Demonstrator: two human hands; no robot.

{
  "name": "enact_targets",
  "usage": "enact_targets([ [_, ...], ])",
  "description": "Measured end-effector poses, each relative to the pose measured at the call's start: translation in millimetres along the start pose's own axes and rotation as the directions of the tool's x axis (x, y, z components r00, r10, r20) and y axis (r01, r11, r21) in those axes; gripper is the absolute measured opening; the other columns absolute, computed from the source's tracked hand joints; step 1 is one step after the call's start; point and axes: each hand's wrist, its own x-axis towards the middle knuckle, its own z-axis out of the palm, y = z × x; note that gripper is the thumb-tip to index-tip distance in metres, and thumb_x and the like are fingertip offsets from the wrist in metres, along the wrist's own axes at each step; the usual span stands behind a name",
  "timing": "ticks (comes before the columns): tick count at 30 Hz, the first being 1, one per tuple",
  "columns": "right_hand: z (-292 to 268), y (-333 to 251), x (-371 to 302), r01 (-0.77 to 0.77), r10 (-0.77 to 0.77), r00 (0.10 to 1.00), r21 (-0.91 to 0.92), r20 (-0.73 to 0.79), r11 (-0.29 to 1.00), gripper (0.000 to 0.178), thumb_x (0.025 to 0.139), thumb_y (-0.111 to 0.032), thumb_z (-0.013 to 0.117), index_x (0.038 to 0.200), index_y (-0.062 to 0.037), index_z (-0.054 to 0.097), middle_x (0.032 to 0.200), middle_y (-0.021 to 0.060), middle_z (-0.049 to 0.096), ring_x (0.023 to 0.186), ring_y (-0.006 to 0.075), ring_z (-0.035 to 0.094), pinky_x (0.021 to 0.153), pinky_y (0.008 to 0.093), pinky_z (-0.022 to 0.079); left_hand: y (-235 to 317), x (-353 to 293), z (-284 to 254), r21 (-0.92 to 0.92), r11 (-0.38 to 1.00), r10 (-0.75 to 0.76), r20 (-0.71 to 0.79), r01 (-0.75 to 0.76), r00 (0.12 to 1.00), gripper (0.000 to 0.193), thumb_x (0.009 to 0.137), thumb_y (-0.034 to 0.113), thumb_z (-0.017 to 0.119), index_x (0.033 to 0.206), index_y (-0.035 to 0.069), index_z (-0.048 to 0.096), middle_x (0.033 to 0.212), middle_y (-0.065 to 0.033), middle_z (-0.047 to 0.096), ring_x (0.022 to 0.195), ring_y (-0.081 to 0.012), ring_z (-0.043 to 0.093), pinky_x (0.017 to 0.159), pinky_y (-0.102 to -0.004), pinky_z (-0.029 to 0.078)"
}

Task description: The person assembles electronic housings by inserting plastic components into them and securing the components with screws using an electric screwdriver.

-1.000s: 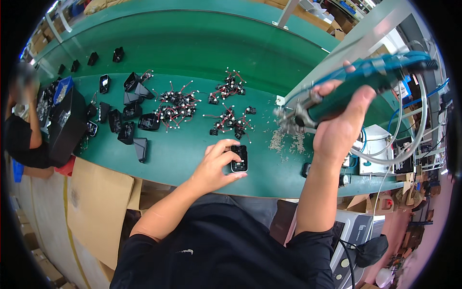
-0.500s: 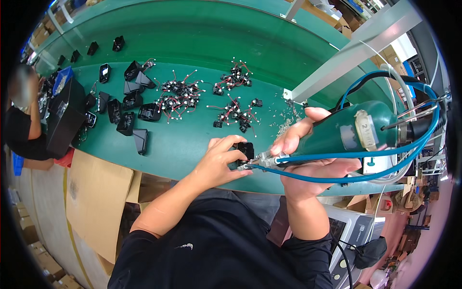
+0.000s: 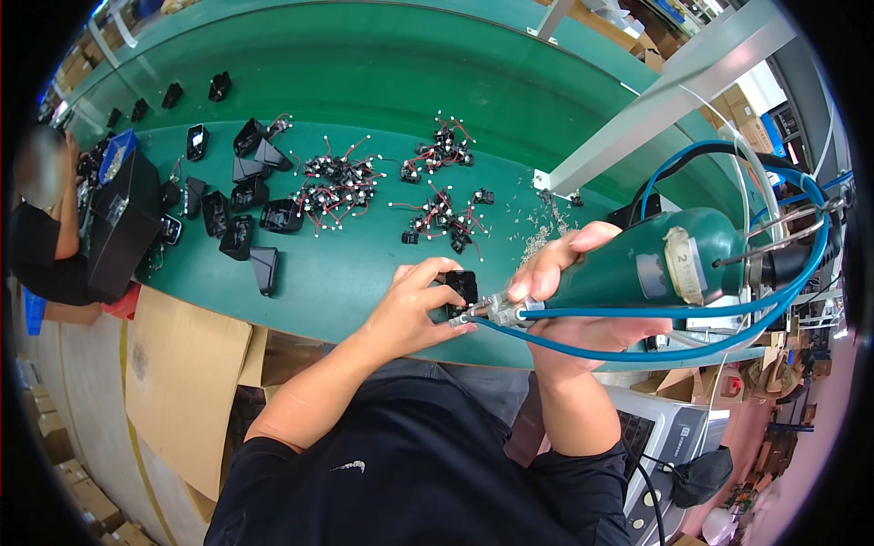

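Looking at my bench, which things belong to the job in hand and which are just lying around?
Part of the job:
- black case in the left hand
- green tool in the right hand, tip at the case
- probably wired parts and pale bits on the bench

Seemingly just lying about:
- cardboard
- black bag
- grey machine

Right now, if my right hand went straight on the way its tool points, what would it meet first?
Most likely the small black plastic housing held by the left hand: the green rounded tool in the right hand points there. Whether its tip touches is unclear.
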Motion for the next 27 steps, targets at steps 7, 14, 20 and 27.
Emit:
enact_targets([
  [7, 18, -27, 18, -0.111, 0.103, 0.992, -0.106, -0.076, 0.988, 0.112, 0.08, -0.087, 0.058, 0.14, 0.0063, 0.044, 0.082, 0.0171, 0.065, 0.067, 0.0283, 0.068, 0.064, 0.0396, 0.061, 0, 1, -1, 0.015, 0.999, 0.029, 0.019, -0.029, 0.999, 0.061, 0.066, 0.027, 0.096, 0.117, 0.013, 0.067, 0.129, -0.0083, 0.062, 0.117, -0.0284, 0.062, 0.098, -0.0412, 0.041],
  [14, 26, -49, 32, 0.04, -0.048, 0.995, 0.082, 0.092, 0.996, 0.108, 0.089, -0.082, 0.057, 0.145, 0.0092, 0.044, 0.083, 0.0189, 0.066, 0.07, 0.0328, 0.069, 0.065, 0.0438, 0.06, -4, 0, 0, 0.026, 0.999, 0.038, 0.003, -0.038, 0.999, 0.085, 0.064, 0.027, 0.097, 0.137, 0.01, 0.055, 0.13, -0.0093, 0.064, 0.12, -0.0298, 0.061, 0.098, -0.0417, 0.04],
  [20, 24, -9, 11, -0.058, 0.023, 0.995, -0.356, -0.1, 0.933, 0.11, 0.084, -0.093, 0.038, 0.135, 0.0036, 0.046, 0.076, 0.0125, 0.061, 0.065, 0.0229, 0.066, 0.065, 0.0352, 0.059, 5, 3, -4, 0.013, 1.0, 0.027, 0.019, -0.027, 0.999, 0.086, 0.064, 0.03, 0.097, 0.138, 0.01, 0.056, 0.127, -0.0095, 0.065, 0.118, -0.0285, 0.063, 0.096, -0.0409, 0.041],
  [27, 19, 2, 3, -0.066, 0.021, 0.991, -0.36, -0.129, 0.931, 0.112, 0.082, -0.094, 0.035, 0.135, 0.0033, 0.045, 0.076, 0.0113, 0.061, 0.065, 0.0214, 0.066, 0.066, 0.0345, 0.06, -1, 2, 3, 0.006, 0.999, 0.041, 0.011, -0.041, 0.999, 0.087, 0.065, 0.031, 0.097, 0.138, 0.009, 0.056, 0.126, -0.0097, 0.066, 0.116, -0.0282, 0.064, 0.094, -0.0406, 0.04],
])
